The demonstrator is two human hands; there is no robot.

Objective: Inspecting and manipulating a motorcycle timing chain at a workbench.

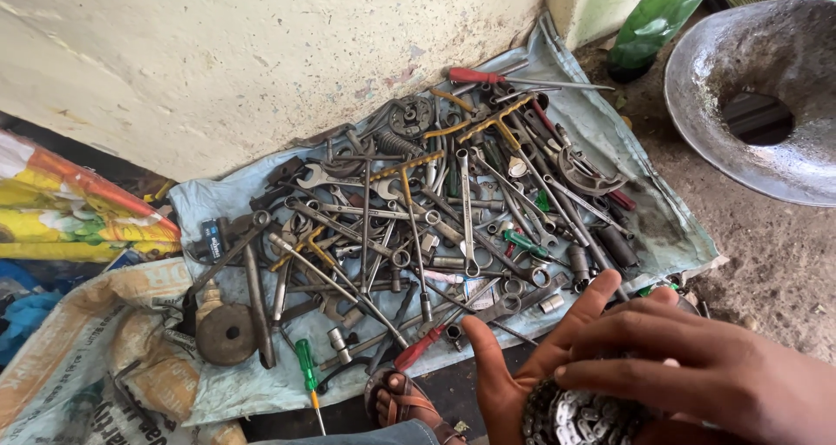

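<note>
Between our palms sits a coiled chain (579,414): our left hand (522,367) cups it from below, fingers spread, while our right hand (705,367) presses flat on top, beside the tool-strewn blue cloth (235,384).

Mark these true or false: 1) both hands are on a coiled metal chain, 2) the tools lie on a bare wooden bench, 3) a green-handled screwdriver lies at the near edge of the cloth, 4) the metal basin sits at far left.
1) True: the left hand cups the coiled chain from below and the right hand lies over it.
2) False: they lie on a pale blue cloth on the ground.
3) True: the green-handled screwdriver lies there.
4) False: the metal basin is at upper right.
</note>
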